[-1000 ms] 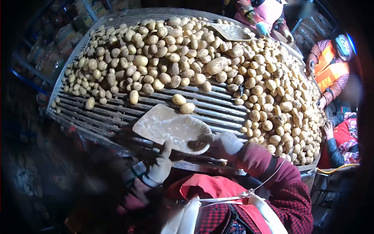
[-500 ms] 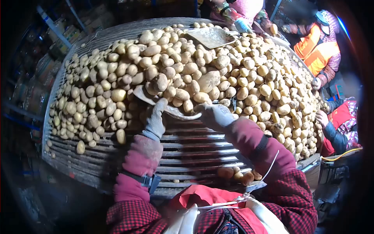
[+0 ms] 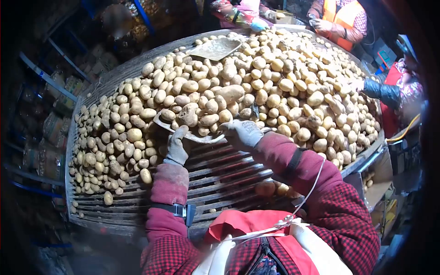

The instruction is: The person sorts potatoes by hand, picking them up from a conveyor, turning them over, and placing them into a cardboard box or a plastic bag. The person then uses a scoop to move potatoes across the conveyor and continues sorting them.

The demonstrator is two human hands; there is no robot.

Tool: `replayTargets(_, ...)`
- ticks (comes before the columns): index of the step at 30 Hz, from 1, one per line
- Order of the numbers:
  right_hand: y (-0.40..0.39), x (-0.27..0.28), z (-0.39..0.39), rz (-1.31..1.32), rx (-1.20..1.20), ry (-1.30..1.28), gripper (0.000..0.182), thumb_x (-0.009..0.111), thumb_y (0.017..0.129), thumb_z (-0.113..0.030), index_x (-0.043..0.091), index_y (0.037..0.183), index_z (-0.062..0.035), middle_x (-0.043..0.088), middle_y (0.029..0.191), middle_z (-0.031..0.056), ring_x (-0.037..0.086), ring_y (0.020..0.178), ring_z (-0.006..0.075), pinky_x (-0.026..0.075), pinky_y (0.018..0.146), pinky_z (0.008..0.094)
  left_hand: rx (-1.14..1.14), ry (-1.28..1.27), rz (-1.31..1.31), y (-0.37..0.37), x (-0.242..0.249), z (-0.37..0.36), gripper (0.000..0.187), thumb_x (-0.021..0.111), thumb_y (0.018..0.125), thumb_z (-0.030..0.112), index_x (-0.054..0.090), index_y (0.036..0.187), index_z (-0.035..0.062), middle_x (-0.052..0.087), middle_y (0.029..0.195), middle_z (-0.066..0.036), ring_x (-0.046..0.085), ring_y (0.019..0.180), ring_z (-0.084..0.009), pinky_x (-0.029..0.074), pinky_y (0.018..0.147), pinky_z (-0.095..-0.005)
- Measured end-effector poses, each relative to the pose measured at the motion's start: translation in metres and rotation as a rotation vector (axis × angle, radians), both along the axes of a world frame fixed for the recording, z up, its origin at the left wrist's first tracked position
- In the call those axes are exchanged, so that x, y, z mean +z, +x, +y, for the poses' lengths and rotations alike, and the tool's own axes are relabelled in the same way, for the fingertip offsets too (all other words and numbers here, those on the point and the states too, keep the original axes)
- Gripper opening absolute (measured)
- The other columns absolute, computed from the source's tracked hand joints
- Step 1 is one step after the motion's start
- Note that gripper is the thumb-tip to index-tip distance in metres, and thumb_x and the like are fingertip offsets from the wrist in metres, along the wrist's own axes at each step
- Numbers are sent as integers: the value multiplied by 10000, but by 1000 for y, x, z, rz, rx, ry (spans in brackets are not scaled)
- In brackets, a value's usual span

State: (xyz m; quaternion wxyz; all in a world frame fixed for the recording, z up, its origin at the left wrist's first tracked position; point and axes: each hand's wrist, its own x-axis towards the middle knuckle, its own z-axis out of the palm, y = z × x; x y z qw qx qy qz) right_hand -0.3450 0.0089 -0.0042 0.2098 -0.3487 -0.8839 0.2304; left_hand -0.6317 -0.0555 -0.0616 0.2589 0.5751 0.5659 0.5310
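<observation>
Both my gloved hands grip a curved pale scoop point(image 3: 200, 138) by its near edge, at the front of a big heap of potatoes point(image 3: 284, 87). My left hand point(image 3: 178, 145) is closed round the scoop's left part, and my right hand point(image 3: 243, 134) is closed at its right end. Several potatoes, one of them large and dirty point(image 3: 188, 115), lie against the far side of the scoop. Below my hands the slats of the table point(image 3: 220, 176) show. A few potatoes point(image 3: 270, 188) lie beside my right sleeve.
A second metal scoop point(image 3: 215, 48) lies on the heap's far side. Co-workers stand along the far and right edges; one's gloved hand point(image 3: 260, 24) is at the far edge, another's dark sleeve point(image 3: 382, 93) reaches in from the right. A cardboard box point(image 3: 379, 176) stands at the right.
The view has shifted, so the heap and far scoop appear further left. The co-worker in the orange vest now has both hands together. At the right, a co-worker's arm reaches further over the potatoes.
</observation>
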Motion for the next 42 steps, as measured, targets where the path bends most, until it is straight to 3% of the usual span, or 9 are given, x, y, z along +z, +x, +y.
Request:
replayTargets(6, 47, 25, -22, -25, -125, -9, 242, 616, 890, -222, 694, 1115, -178, 701, 894, 196, 696, 869, 408, 548, 763, 517, -87, 2, -503, 66, 38, 1, 252, 618, 959, 176, 704, 1106, -10, 701, 1067, -54, 671, 973, -177, 540, 891, -348)
replayTargets(13, 112, 42, -41, 0, -202, 1, 236, 599, 875, -191, 692, 1092, -185, 696, 875, 189, 697, 827, 405, 546, 716, 515, -248, -264, -935, 129, 60, 14, 355, 616, 943, 129, 614, 1272, -4, 678, 1176, -123, 690, 1062, -253, 586, 928, -411)
replayTargets(16, 138, 50, -41, -85, -265, -130, 321, 599, 871, -188, 686, 1180, -178, 704, 870, 196, 705, 834, 385, 547, 727, 486, -319, -325, -893, 160, 74, 24, 373, 546, 972, 165, 588, 1289, -25, 652, 1247, -157, 653, 1149, -299, 538, 1023, -464)
replayTargets(17, 152, 45, -39, -57, -281, -49, 306, 609, 868, -195, 686, 1163, -175, 701, 861, 191, 703, 831, 383, 546, 725, 482, -329, -334, -947, 176, 81, 29, 356, 606, 951, 124, 608, 1279, -15, 678, 1173, -117, 690, 1047, -238, 585, 920, -394)
replayTargets(22, 220, 58, -25, 140, -375, 196, 284, 659, 857, -185, 681, 1139, -160, 699, 881, 176, 696, 846, 376, 543, 724, 470, -530, -349, -947, 248, 118, 67, 351, 590, 975, 133, 609, 1283, -34, 671, 1202, -124, 683, 1052, -232, 578, 926, -367)
replayTargets(31, 332, 69, 20, 414, -599, -142, 437, 660, 797, -124, 674, 1232, -92, 708, 950, 143, 681, 876, 251, 536, 792, 368, -547, -259, -481, 399, 176, 152, 516, 569, 1040, 323, 443, 1468, 64, 619, 1311, -112, 653, 1128, -238, 566, 927, -436)
replayTargets(34, 336, 66, 31, 872, -575, -539, 358, 639, 806, -112, 699, 1154, -58, 703, 854, 72, 657, 780, 176, 530, 712, 330, -574, -171, -462, 414, 185, 140, 616, 542, 1052, 299, 299, 1564, 58, 468, 1500, -128, 578, 1220, -217, 520, 968, -412)
replayTargets(38, 325, 75, 41, 1161, -372, -537, 321, 686, 849, -171, 697, 1150, -59, 689, 848, 24, 622, 696, 119, 507, 598, 281, -657, -233, -405, 405, 185, 120, 663, 535, 1052, 328, 270, 1572, 15, 431, 1530, -141, 557, 1243, -234, 500, 962, -375)
replayTargets(42, 309, 89, 41, 998, -270, -904, 258, 695, 928, -245, 664, 1134, -93, 659, 805, 14, 550, 559, 70, 407, 454, 223, -531, -44, -73, 382, 171, 87, 602, 472, 1082, 294, 276, 1548, -33, 466, 1459, -164, 542, 1257, -232, 475, 1019, -362)
